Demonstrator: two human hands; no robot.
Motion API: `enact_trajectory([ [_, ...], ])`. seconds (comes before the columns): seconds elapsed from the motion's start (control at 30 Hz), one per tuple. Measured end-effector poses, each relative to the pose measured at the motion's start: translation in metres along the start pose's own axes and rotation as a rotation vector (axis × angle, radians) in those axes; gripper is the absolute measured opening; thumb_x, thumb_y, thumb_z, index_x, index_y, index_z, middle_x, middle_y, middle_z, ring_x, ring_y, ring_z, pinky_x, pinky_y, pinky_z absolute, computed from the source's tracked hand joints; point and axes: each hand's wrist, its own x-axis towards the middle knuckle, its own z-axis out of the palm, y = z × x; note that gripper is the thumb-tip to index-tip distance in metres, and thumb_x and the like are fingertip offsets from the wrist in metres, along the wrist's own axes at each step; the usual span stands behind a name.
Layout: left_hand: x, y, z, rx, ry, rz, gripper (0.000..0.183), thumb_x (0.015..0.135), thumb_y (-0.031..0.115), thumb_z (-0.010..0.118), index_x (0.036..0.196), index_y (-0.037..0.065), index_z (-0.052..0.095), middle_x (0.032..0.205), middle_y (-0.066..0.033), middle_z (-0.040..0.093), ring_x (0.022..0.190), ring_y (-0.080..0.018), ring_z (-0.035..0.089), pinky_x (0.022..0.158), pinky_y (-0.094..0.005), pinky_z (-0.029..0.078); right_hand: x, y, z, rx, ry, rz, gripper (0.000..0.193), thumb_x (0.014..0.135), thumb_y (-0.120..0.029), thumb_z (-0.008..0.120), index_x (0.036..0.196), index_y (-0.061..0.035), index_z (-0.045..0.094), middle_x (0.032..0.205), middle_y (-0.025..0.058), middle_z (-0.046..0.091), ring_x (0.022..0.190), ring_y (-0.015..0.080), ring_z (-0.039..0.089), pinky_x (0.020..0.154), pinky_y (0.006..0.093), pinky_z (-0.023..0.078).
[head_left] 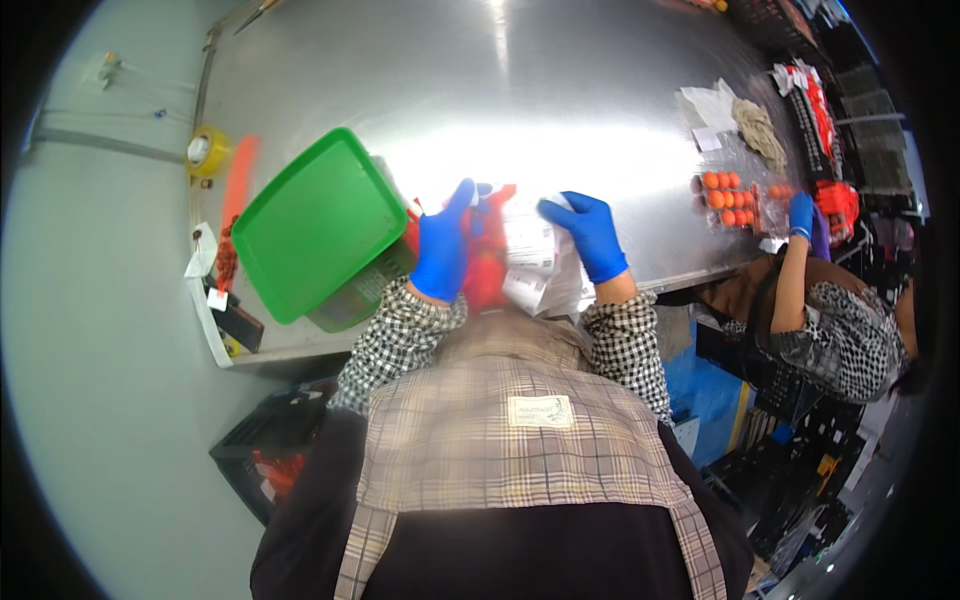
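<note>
My right hand, in a blue glove, is closed on a bunch of white printed labels that hang down over the table's front edge. To its left my left hand, also blue-gloved, is closed at a bright red mesh bag. The mesh is smeared by motion and lies between both hands, beside the labels. Close to my left hand a green tray lies tilted on top of a clear container. More red material shows between the tray and my left wrist.
Left of the tray lie red netting, a tape roll and a dark phone-like slab. On the metal table, at right, sit packs of orange-red round items and a crumpled cloth. A co-worker's gloved hand works there.
</note>
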Motion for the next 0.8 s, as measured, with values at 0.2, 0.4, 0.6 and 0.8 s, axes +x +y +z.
enact_trajectory([
  [0.2, 0.033, -0.028, -0.045, -0.177, -0.003, -0.093, 0.040, 0.097, 0.033, 0.046, 0.108, -0.003, 0.060, 0.073, -0.0053, 0.056, 0.059, -0.0137, 0.044, 0.057, -0.0261, 0.038, -0.011, -0.008, 0.000, 0.114, 0.231, -0.089, 0.032, 0.086, -0.017, 0.075, 0.112, 0.0014, 0.069, 0.094, 0.0056, 0.071, 0.084, 0.0116, 0.065, 0.077, 0.0261, 0.053],
  [0.4, 0.040, -0.047, -0.050, -0.022, -0.044, 0.018, 0.035, 0.098, 0.026, 0.047, 0.113, -0.003, 0.061, 0.092, -0.0094, 0.066, 0.082, -0.0178, 0.061, 0.077, -0.0302, 0.049, -0.028, -0.044, 0.027, 0.056, -0.086, -0.037, 0.038, 0.087, -0.010, 0.071, 0.123, 0.0011, 0.065, 0.109, 0.0067, 0.070, 0.097, 0.0130, 0.065, 0.086, 0.0265, 0.051],
  [0.6, 0.026, -0.029, -0.053, 0.776, -0.315, 0.374, 0.031, 0.094, 0.005, 0.054, 0.123, -0.001, 0.064, 0.115, -0.0112, 0.070, 0.103, -0.0207, 0.067, 0.092, -0.0317, 0.051, -0.015, -0.019, 0.034, 0.003, -0.046, -0.055, 0.028, 0.086, -0.008, 0.071, 0.113, 0.0001, 0.068, 0.104, 0.0049, 0.071, 0.095, 0.0128, 0.064, 0.087, 0.0259, 0.051],
  [0.8, 0.016, -0.023, -0.044, 0.812, -0.322, 0.496, 0.032, 0.089, -0.007, 0.054, 0.118, -0.001, 0.067, 0.108, -0.0116, 0.073, 0.097, -0.0202, 0.069, 0.084, -0.0303, 0.055, -0.018, -0.025, 0.032, -0.036, -0.077, -0.095, 0.028, 0.087, -0.009, 0.070, 0.113, -0.0004, 0.068, 0.104, 0.0055, 0.070, 0.095, 0.0136, 0.065, 0.087, 0.0279, 0.052],
])
